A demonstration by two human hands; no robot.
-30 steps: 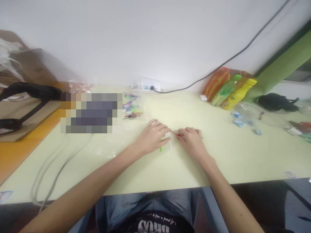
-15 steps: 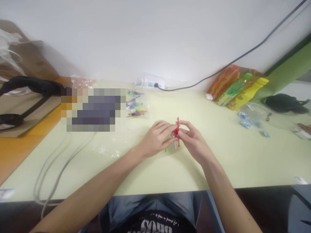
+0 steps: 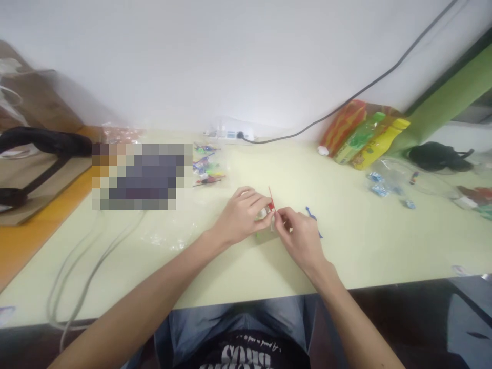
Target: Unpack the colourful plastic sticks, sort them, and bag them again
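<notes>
My left hand point(image 3: 246, 215) is closed, its thumb and fingers pinching a small red plastic piece point(image 3: 271, 205) that has a thin rod leaning up and to the left. Just right of it, my right hand point(image 3: 302, 236) is closed too, fingers curled, with thumb and fingertips pinching at the lower end of that red piece. Beneath my fingers some clear and green bits point(image 3: 258, 234) show, mostly hidden. A thin blue plastic piece point(image 3: 309, 212) lies on the table, partly behind my right hand.
Several colourful plastic pieces point(image 3: 207, 163) lie in a clear bag at the back. A blurred-out dark device point(image 3: 148, 177) with cables is at left. Bottles point(image 3: 378, 146), blue wrappers point(image 3: 378, 189) and a black object point(image 3: 440, 156) stand or lie at right. A power strip point(image 3: 230, 134) sits by the wall.
The red piece has turned from upright and broad to thin and tilted left. My right hand has moved lower with fingers more curled. The blue piece now shows beside it.
</notes>
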